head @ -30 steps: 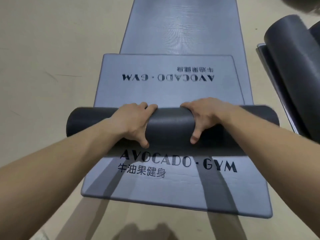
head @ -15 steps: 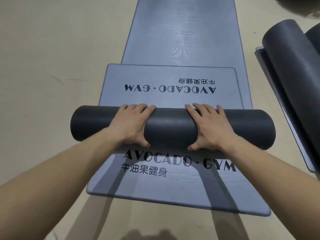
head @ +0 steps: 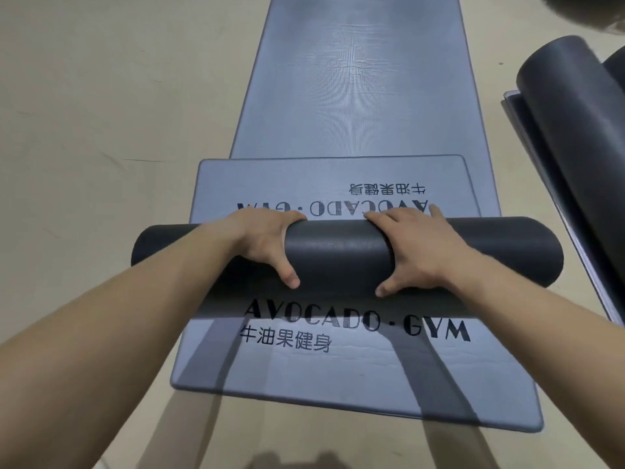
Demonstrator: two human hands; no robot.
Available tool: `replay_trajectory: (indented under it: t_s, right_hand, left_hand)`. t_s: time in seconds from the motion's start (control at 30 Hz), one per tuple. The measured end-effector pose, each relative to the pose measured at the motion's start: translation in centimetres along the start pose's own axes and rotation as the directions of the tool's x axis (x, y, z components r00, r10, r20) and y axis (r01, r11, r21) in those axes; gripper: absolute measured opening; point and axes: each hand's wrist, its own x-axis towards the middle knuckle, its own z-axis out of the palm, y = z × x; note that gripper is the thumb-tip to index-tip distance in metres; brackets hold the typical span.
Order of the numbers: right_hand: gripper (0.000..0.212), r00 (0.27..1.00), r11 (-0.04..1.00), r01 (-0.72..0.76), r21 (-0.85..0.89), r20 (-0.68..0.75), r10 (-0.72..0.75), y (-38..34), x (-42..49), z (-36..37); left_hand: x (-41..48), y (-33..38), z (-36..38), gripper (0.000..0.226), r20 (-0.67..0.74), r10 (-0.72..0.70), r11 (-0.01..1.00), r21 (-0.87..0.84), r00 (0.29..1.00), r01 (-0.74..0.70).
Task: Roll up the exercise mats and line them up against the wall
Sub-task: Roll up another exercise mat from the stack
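Observation:
A dark grey mat roll point(head: 338, 255) lies crosswise in the middle of the view. The unrolled end of that mat point(head: 304, 184) lies flat just beyond it, its "AVOCADO·GYM" print upside down. My left hand point(head: 260, 242) grips the roll left of centre, fingers curled over the far side and thumb on the near side. My right hand point(head: 419, 252) presses on the roll right of centre, fingers stretched over the top and thumb spread on the near side. The roll rests on a second blue-grey mat point(head: 338, 374) printed "AVOCADO·GYM".
A long blue-grey mat point(head: 355, 79) runs away from me beneath the others. At the right edge another dark mat roll point(head: 571, 106) sits on a partly flat mat point(head: 548, 184). Beige floor point(head: 101, 130) surrounds the mats on the left.
The roll has moved away from me, over more of the flat end, and now reaches the upside-down print. My left fingers have curled over its far side.

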Motion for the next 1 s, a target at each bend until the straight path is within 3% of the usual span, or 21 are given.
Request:
replay_trajectory:
  t_s: [0.1, 0.2, 0.27, 0.33, 0.47, 0.57, 0.67, 0.77, 0.9, 1.0]
  right_hand:
    - [0.144, 0.992, 0.996, -0.023, -0.090, -0.129, 0.011, -0.8, -0.7, 1.5]
    - [0.140, 1.000, 0.999, 0.000, -0.035, -0.031, -0.001, 0.0, 1.9, -1.0]
    - [0.142, 0.999, 1.000, -0.008, 0.030, 0.049, 0.007, 0.8, 3.6, -2.9]
    - [0.144, 0.999, 0.999, -0.035, 0.015, 0.024, 0.034, 0.8, 4.4, -2.8]
    - [0.161, 0.977, 0.976, -0.120, -0.184, -0.199, 0.082, -0.6, 2.6, 1.8]
    - [0.157, 0.961, 0.976, -0.075, -0.206, -0.274, 0.016, 0.2, 3.5, 2.6]
    - [0.148, 0.975, 0.977, -0.052, -0.209, -0.223, 0.004, 1.1, 5.0, 0.0]
    - [0.143, 0.994, 0.970, 0.003, -0.242, -0.103, -0.029, 0.7, 5.0, -2.0]
    - [0.143, 0.991, 0.993, 0.086, -0.076, 0.106, -0.078, 0.3, 1.5, -1.3]
    - [0.146, 0.999, 0.997, 0.044, -0.062, -0.023, -0.045, -0.6, -1.5, 2.1]
  left_hand:
    - [0.7, -0.4, -1.0, 0.118, 0.031, 0.001, 0.997, -0.083, 1.000, 0.001]
    - [-0.4, -0.3, 1.7, 0.140, -0.295, -0.027, 0.983, 0.168, 0.955, 0.080]
    - [-1.0, 0.1, 4.2, 0.147, -0.423, 0.023, 0.946, 0.302, 0.906, 0.117]
    - [-0.2, -0.3, 3.2, 0.145, -0.410, 0.037, 0.953, 0.290, 0.912, 0.091]
    - [2.0, -1.3, -1.3, 0.145, -0.255, 0.026, 0.985, 0.170, 0.967, 0.018]
    - [1.7, -1.0, 1.5, 0.151, -0.390, 0.034, 0.948, 0.304, 0.920, 0.094]
    - [1.7, -0.7, 3.1, 0.152, -0.480, 0.062, 0.916, 0.375, 0.875, 0.141]
    - [1.5, -0.4, 1.1, 0.143, -0.427, 0.051, 0.937, 0.334, 0.903, 0.105]
    - [-0.6, -0.5, 2.2, 0.143, -0.152, 0.089, 0.956, 0.289, 0.984, -0.041]
    - [-0.3, -1.0, 1.3, 0.145, -0.022, 0.067, 0.988, 0.139, 0.998, -0.063]
